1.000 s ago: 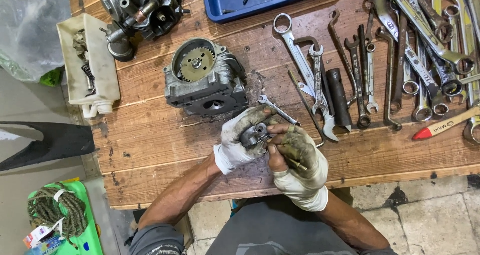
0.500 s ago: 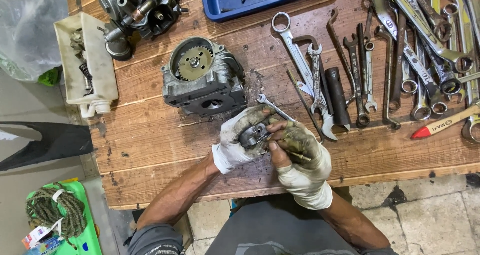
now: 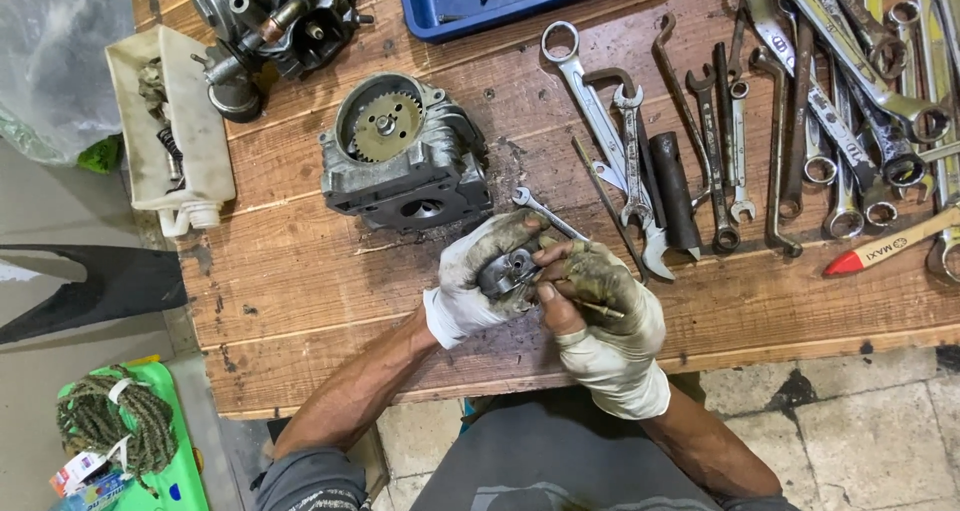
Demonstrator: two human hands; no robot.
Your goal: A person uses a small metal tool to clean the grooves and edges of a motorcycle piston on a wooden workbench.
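Observation:
My left hand [image 3: 470, 276], in a dirty white glove, grips a small grey metal engine part [image 3: 507, 269] just above the wooden bench. My right hand [image 3: 600, 306], gloved too, pinches a thin metal tool [image 3: 597, 310] whose tip meets that part. Both hands hover over the front middle of the bench [image 3: 300, 301]. A grey engine housing with a toothed sprocket [image 3: 400, 156] lies just behind my left hand. A small spanner [image 3: 545, 209] lies on the boards right behind my fingers.
Several spanners and wrenches [image 3: 800, 111] are spread over the right half of the bench, with a black socket tube [image 3: 675, 191] among them. A blue tray [image 3: 500, 1] sits at the back, another engine part [image 3: 270, 16] at back left, a white plastic tub [image 3: 170, 131] at the left edge.
The hands have stayed in nearly the same spot, with only small finger shifts around the part.

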